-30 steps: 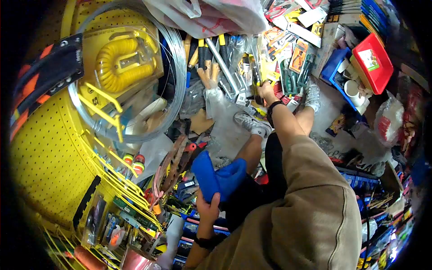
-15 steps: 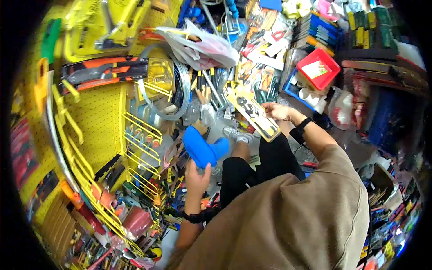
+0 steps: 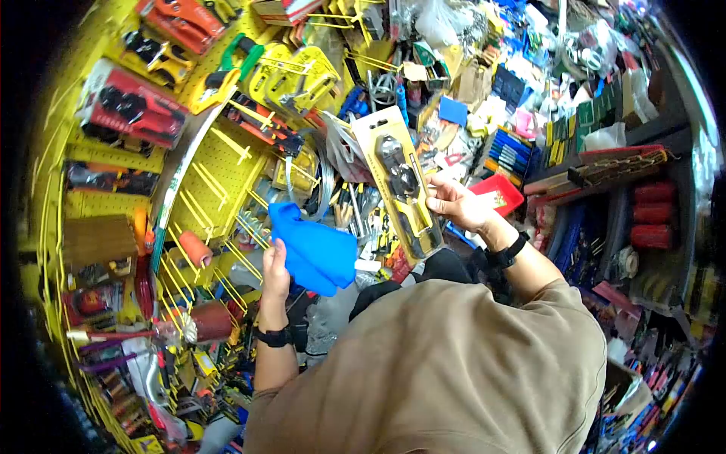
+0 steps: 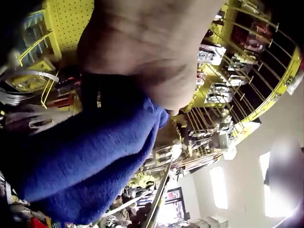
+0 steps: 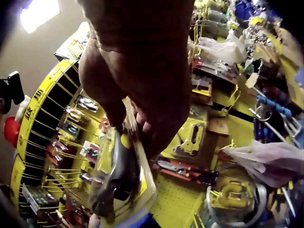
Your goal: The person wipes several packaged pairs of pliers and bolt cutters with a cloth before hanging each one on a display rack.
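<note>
My right hand (image 3: pixel 452 206) grips a long yellow blister pack (image 3: pixel 397 181) holding a dark plier-like tool, raised upright in front of me. The right wrist view shows the same pack (image 5: pixel 124 178) under my fingers (image 5: pixel 142 124), the black tool sealed behind clear plastic. My left hand (image 3: pixel 274 266) holds a bright blue cloth (image 3: pixel 314 253), bunched up, just left of the pack. In the left wrist view the blue cloth (image 4: pixel 90 154) fills the lower half, pressed against my palm (image 4: pixel 152 66). Cloth and pack are apart.
A yellow pegboard wall (image 3: pixel 215 163) with bare hooks and hanging packaged tools rises at the left. Crowded shelves of tools, a red tray (image 3: pixel 499 195) and red rolls (image 3: pixel 650 216) stand at the right. Wire coils and spools (image 3: pixel 198 250) hang close to my left hand.
I have risen from a crouch; the view swung up from the floor pile to the racks. My right hand lifted the yellow pack upright, and my left hand raised the blue cloth.
</note>
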Demonstrator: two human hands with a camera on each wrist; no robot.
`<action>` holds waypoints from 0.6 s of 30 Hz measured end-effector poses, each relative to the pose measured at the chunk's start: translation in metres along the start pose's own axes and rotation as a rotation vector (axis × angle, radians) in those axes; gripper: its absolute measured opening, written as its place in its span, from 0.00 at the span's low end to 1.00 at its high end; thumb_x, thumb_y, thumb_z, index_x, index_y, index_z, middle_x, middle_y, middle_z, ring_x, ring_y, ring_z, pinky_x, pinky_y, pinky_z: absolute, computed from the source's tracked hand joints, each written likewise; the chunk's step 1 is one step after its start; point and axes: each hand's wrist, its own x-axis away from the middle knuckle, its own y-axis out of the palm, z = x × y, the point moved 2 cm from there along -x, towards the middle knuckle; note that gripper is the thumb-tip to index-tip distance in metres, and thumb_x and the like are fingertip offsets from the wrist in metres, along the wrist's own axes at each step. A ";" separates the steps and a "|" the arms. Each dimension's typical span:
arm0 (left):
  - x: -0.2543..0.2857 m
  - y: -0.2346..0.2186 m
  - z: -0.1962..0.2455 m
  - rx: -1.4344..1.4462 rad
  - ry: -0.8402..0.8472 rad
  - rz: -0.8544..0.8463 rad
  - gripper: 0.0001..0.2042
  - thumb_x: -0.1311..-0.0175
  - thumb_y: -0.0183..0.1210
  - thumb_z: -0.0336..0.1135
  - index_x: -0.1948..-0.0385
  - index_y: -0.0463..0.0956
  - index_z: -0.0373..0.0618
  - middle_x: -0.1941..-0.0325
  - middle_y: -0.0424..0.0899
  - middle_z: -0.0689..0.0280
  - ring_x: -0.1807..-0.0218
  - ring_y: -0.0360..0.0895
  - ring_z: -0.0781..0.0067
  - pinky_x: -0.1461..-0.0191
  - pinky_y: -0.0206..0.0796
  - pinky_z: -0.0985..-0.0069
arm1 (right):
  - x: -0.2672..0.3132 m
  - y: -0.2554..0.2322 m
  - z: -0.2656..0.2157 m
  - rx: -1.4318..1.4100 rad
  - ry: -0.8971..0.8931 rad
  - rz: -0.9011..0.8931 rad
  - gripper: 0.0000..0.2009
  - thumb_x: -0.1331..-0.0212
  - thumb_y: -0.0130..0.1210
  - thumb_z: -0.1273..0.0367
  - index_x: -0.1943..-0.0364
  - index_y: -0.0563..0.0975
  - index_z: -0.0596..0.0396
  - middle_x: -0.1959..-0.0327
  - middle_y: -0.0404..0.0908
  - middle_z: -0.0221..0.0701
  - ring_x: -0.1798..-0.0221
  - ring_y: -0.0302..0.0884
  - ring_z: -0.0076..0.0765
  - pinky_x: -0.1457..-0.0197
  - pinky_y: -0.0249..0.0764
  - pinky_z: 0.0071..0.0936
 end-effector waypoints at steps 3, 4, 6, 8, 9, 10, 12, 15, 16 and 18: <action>0.024 0.033 0.037 0.190 0.059 0.051 0.22 0.28 0.51 0.56 0.66 0.75 0.42 0.67 0.79 0.71 0.71 0.73 0.81 0.63 0.69 0.78 | 0.001 0.029 -0.022 -0.090 -0.119 -0.047 0.22 0.30 0.51 0.71 0.34 0.64 0.57 0.46 0.79 0.28 0.44 0.74 0.21 0.39 0.69 0.22; 0.016 0.018 0.025 0.167 0.047 -0.091 0.22 0.30 0.53 0.57 0.64 0.75 0.42 0.68 0.79 0.71 0.68 0.76 0.80 0.60 0.70 0.78 | 0.004 0.038 -0.027 -0.111 -0.130 0.020 0.23 0.30 0.51 0.72 0.32 0.63 0.57 0.44 0.78 0.29 0.42 0.74 0.24 0.37 0.68 0.23; 0.013 0.016 0.017 0.093 0.103 -0.147 0.22 0.30 0.54 0.56 0.61 0.74 0.41 0.67 0.80 0.70 0.66 0.77 0.80 0.58 0.71 0.77 | 0.006 0.052 -0.040 -0.193 -0.103 0.016 0.26 0.31 0.51 0.71 0.30 0.61 0.58 0.40 0.76 0.32 0.39 0.74 0.27 0.33 0.66 0.28; 0.026 0.042 0.049 0.034 0.231 -0.227 0.21 0.30 0.56 0.52 0.58 0.75 0.37 0.65 0.82 0.67 0.62 0.80 0.77 0.55 0.72 0.76 | 0.003 0.069 -0.050 -0.256 -0.102 0.058 0.28 0.31 0.52 0.68 0.29 0.60 0.58 0.38 0.75 0.35 0.38 0.74 0.31 0.32 0.66 0.31; 0.035 0.053 0.061 0.043 0.239 -0.220 0.21 0.30 0.56 0.52 0.58 0.75 0.37 0.65 0.82 0.67 0.62 0.80 0.77 0.55 0.72 0.76 | 0.000 0.072 -0.051 -0.268 -0.108 0.030 0.25 0.30 0.47 0.66 0.30 0.62 0.59 0.38 0.75 0.36 0.38 0.74 0.32 0.33 0.67 0.30; 0.043 0.062 0.071 0.149 0.279 -0.245 0.21 0.29 0.55 0.51 0.60 0.76 0.37 0.64 0.83 0.65 0.61 0.80 0.77 0.55 0.72 0.76 | -0.002 0.079 -0.057 -0.201 -0.089 0.077 0.24 0.29 0.44 0.66 0.31 0.63 0.58 0.38 0.75 0.36 0.40 0.75 0.32 0.34 0.69 0.29; 0.045 0.065 0.070 0.357 0.362 -0.348 0.16 0.28 0.56 0.44 0.66 0.78 0.38 0.62 0.84 0.61 0.60 0.80 0.71 0.54 0.72 0.72 | -0.007 0.087 -0.056 -0.176 -0.047 0.104 0.23 0.30 0.38 0.64 0.34 0.67 0.58 0.40 0.77 0.35 0.44 0.77 0.30 0.38 0.71 0.28; 0.078 0.106 0.149 0.076 0.627 -0.850 0.08 0.36 0.60 0.34 0.64 0.79 0.39 0.59 0.84 0.58 0.59 0.81 0.63 0.52 0.72 0.67 | -0.013 0.111 -0.054 -0.227 -0.071 -0.055 0.34 0.34 0.43 0.44 0.32 0.65 0.54 0.52 0.77 0.28 0.57 0.73 0.23 0.54 0.72 0.24; 0.075 0.108 0.150 -0.214 0.791 -0.853 0.08 0.42 0.60 0.31 0.63 0.80 0.40 0.59 0.83 0.57 0.57 0.81 0.59 0.50 0.71 0.65 | -0.014 0.121 -0.055 -0.297 -0.083 -0.217 0.44 0.40 0.45 0.33 0.30 0.61 0.52 0.59 0.75 0.24 0.65 0.68 0.20 0.64 0.69 0.21; 0.069 0.115 0.148 -0.696 1.139 -0.797 0.17 0.52 0.62 0.26 0.56 0.81 0.43 0.55 0.83 0.56 0.51 0.79 0.52 0.45 0.70 0.62 | -0.017 0.135 -0.059 -0.309 -0.156 -0.304 0.47 0.43 0.50 0.34 0.27 0.54 0.51 0.55 0.71 0.25 0.66 0.64 0.21 0.64 0.65 0.21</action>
